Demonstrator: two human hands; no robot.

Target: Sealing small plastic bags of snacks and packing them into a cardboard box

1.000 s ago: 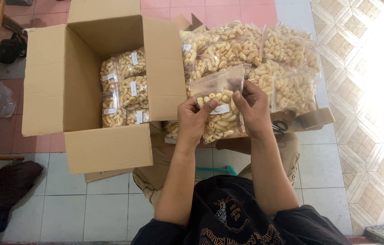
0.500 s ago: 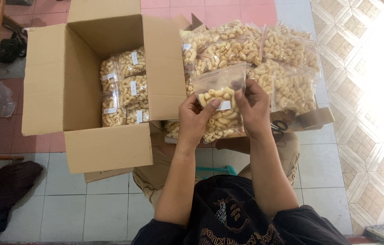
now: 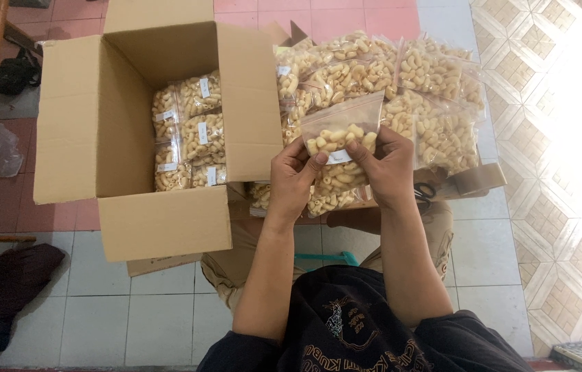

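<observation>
An open cardboard box (image 3: 160,138) holding packed snack bags stands left of a heap of clear bags (image 3: 408,89), and before that heap the left hand (image 3: 293,180) and right hand (image 3: 388,172) pinch one small clear bag of pale curled snacks (image 3: 339,148) by its sides.

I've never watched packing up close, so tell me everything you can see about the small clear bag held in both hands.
The small clear plastic bag is filled with pale curled crackers and bears a small white label. Its empty top part stands upright. The left hand and the right hand pinch it from either side, above a pile of similar filled bags.
</observation>
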